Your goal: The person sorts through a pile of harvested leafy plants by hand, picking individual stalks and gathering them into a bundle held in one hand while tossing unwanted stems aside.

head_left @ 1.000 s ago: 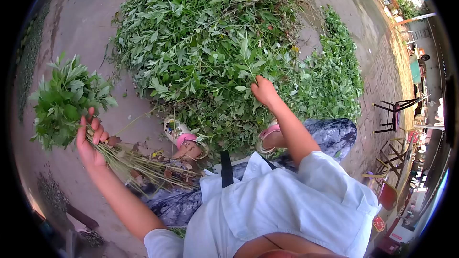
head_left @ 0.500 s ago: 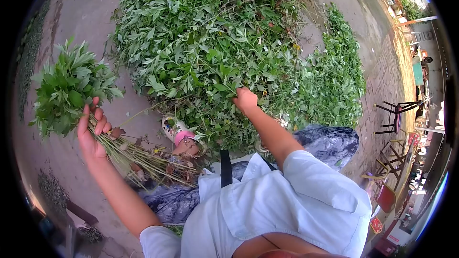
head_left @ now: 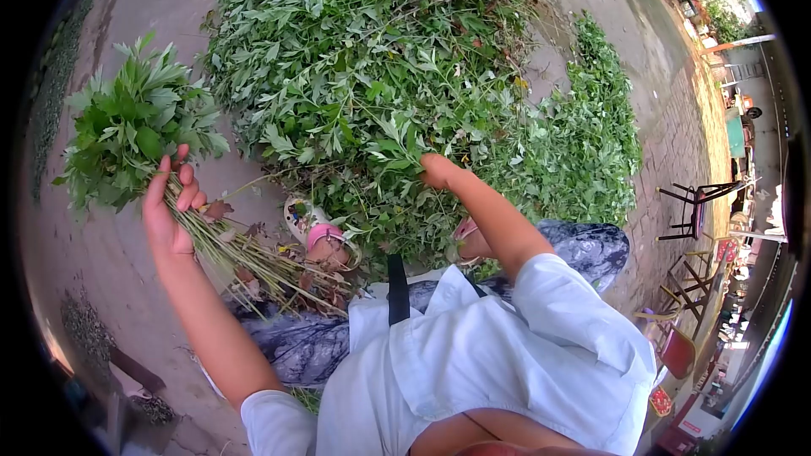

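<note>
A bunch of leafy stems [head_left: 135, 122] rests in my left hand [head_left: 171, 207], its leafy tops pointing up and away and its bare stalks trailing toward my lap. The fingers curl round the stalks just under the leaves. My right hand [head_left: 439, 171] is at the near side of a big heap of cut green plants [head_left: 329, 59], closed on a leafy sprig [head_left: 395, 145] whose leaves stick out to the left. Its fingertips are mostly hidden. Brown withered leaves [head_left: 245, 274] cling to the lower stalks of the bunch.
My feet in light clogs [head_left: 300, 218] stand at the heap's near edge. A lower strip of greenery [head_left: 600, 110] lies to the right. Farther right are a black-framed chair [head_left: 697, 207] and folding stools [head_left: 688, 287]. Dark plant matter [head_left: 89, 329] lies on the ground at left.
My right hand has shifted slightly right, and the sprig in it now shows more clearly above the heap. The left hand with its bunch has moved a little right and up in view.
</note>
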A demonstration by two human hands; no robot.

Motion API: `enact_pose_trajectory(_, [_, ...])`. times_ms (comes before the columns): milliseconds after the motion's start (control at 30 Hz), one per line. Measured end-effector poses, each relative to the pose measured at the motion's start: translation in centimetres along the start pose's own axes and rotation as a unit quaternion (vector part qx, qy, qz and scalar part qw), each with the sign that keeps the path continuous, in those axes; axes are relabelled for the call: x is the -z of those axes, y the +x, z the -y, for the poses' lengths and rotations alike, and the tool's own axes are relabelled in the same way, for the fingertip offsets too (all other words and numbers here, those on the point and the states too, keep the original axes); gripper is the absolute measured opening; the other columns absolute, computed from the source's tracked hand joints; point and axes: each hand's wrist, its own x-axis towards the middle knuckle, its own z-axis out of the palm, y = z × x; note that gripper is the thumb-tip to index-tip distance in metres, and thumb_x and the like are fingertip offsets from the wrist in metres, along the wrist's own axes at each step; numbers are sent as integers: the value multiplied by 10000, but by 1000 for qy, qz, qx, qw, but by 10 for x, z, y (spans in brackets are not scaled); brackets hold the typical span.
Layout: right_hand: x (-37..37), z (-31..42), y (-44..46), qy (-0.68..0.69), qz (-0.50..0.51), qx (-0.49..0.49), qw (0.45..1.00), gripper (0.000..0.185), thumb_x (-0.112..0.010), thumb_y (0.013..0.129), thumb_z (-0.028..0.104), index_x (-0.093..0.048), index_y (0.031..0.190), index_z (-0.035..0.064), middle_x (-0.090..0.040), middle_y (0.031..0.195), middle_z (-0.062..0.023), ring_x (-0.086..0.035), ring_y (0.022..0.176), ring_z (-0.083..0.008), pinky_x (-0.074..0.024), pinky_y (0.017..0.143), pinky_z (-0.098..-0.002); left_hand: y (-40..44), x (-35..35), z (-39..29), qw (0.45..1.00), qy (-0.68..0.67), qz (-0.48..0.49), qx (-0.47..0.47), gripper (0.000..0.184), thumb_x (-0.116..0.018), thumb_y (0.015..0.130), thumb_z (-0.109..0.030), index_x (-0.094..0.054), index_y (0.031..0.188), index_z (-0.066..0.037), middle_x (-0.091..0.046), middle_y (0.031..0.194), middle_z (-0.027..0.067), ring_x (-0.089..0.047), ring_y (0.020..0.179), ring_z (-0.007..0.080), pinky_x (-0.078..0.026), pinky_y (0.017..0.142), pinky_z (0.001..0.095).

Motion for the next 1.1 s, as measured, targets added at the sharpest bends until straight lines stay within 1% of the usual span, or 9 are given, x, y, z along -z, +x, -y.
enact_pose_trajectory(267, [1,0,-3,-25,155,-51,986,271,-571,621,143,-617,856,15,-593,889,-199,-569,836,-325,-466,705,-378,2,-8,2,1000,3,-1,29,275,-431,871,-234,-477,1061,-41,-453,643,-5,-353,427,70,-305,399,253])
enact_pose_trajectory(433, [101,30,-28,73,153,-49,984,378,-644,633,233,-581,917,-9,-610,838,-170,-588,751,-271,-467,664,-343,6,-6,4,999,3,6,49,252,-413,880,-264,-495,1042,-89,-444,615,-25,-377,424,76,-310,390,295])
enact_pose_trajectory(500, [135,24,-33,135,38,-29,990,408,-647,694,361,-587,908,20,-595,814,-135,-549,730,-206,-434,671,-321,5,-12,5,999,-6,23,39,262,-443,864,-237,-492,1037,-47,-469,640,-4,-372,431,75,-317,424,262])
enact_pose_trajectory(567, [215,84,-76,172,-19,-148,974,448,-623,731,393,-574,991,32,-579,881,-83,-516,804,-159,-416,724,-284,3,-19,7,999,-14,42,25,276,-472,848,-211,-489,1031,-4,-493,664,17,-366,438,74,-324,457,229])
enact_pose_trajectory(633, [240,90,-86,406,-139,41,902,415,-608,760,313,-557,1030,1,-591,932,-50,-510,807,-145,-408,736,-289,4,-26,10,998,-20,60,22,270,-478,844,-206,-491,1021,-2,-497,666,23,-369,442,75,-330,469,230])
enact_pose_trajectory(700, [276,105,-105,373,-138,-37,917,387,-608,767,276,-560,1038,4,-589,949,-41,-505,833,-136,-401,754,-273,5,-33,14,996,-14,83,15,250,-487,839,-206,-500,988,-6,-500,671,27,-379,448,80,-340,477,237])
enact_pose_trajectory(900, [296,122,-110,360,-225,17,905,484,-598,754,364,-546,1034,-26,-581,938,-111,-509,831,-157,-392,763,-274,8,-69,30,987,26,155,20,227,-511,831,-239,-514,896,-21,-526,714,48,-434,497,104,-385,504,267])
enact_pose_trajectory(1000, [317,178,-136,199,-159,-72,964,402,-585,771,332,-569,1014,12,-537,1004,-111,-493,929,-173,-375,806,-264,3,-89,35,976,28,214,22,232,-492,842,-251,-503,911,-29,-543,783,70,-500,568,148,-438,540,289])
enact_pose_trajectory(1100, [304,196,-122,192,-130,74,970,344,-555,785,317,-575,935,9,-574,848,-114,-501,742,-153,-406,686,-294,-2,-104,36,956,-3,292,24,248,-485,845,-248,-496,948,-23,-553,814,85,-536,620,183,-454,549,297])
